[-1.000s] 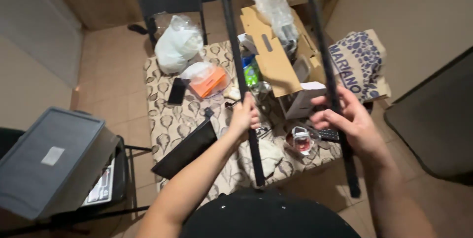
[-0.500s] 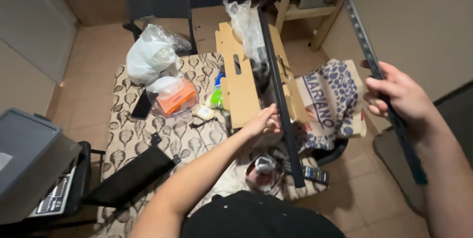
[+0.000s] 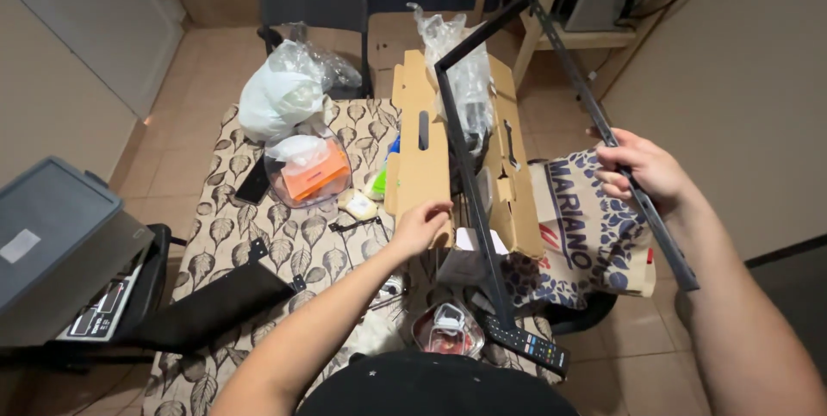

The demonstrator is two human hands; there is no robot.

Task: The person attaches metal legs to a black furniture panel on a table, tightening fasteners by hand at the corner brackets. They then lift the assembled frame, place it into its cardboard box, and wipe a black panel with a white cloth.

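Fingers of the right hand (image 3: 642,170) wrap around one black metal bar (image 3: 603,136) of an angled frame, holding it above the table (image 3: 215,235). Left hand (image 3: 420,225), fingers loosely curled, rests against the cardboard box (image 3: 413,166) beside the other bar (image 3: 469,192), holding nothing I can make out.

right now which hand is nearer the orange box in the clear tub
Left. The left hand is just right of the orange box, at the cardboard box. The right hand is far off, gripping the black bar.
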